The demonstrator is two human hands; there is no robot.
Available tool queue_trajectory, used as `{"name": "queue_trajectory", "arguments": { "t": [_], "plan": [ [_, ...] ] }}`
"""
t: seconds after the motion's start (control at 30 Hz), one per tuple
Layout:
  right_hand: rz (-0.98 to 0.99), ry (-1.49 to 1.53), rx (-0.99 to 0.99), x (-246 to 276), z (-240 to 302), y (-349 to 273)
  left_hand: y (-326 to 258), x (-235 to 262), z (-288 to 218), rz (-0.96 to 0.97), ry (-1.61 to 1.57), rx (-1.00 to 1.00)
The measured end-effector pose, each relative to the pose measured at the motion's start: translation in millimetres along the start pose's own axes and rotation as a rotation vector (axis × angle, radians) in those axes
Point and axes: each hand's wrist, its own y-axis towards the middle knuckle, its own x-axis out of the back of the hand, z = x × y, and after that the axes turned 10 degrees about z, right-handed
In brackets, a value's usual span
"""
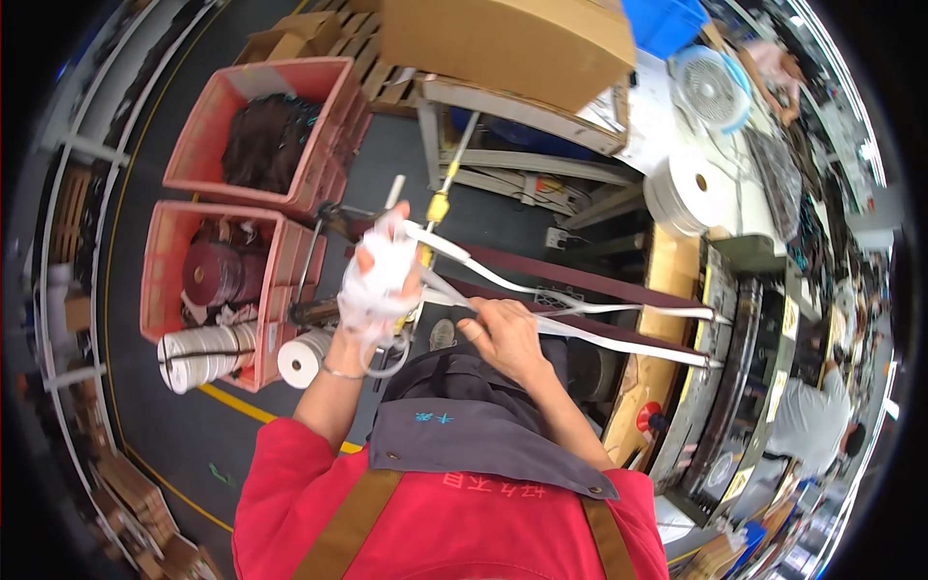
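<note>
The left hand (379, 277), partly blurred, is clamped on a clump of white tape (391, 257); a loop hangs beside its wrist. The right hand (509, 335), to its right and nearer the body, has its fingers bent at the tape; whether they grip it, I cannot tell. Strips stretch rightward past the right hand to the machine (737, 372), near 2 maroon bands (580, 275). Left of the left hand stand 2 pink bins (278, 275); a white roll (307, 358) sits below-left of it.
</note>
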Motion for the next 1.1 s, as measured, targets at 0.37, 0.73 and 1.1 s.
{"name": "queue_trajectory", "arguments": {
  "t": [0.37, 0.73, 1.1],
  "plan": [
    [0.147, -0.034, 0.144, 7.8, 9.7, 20.6, -20.2, 72.4, 63.5, 0.575, 1.103, 0.845],
    [-0.08, 0.072, -0.135, -14.5, -24.6, -6.8, -9.1, 29.4, 37.9, 0.17, 0.082, 0.193],
    [-0.049, -0.053, 0.124, -3.0, -7.2, 8.2, 17.9, 33.1, 41.5, 0.222, 1.557, 0.328]
  ]
}}
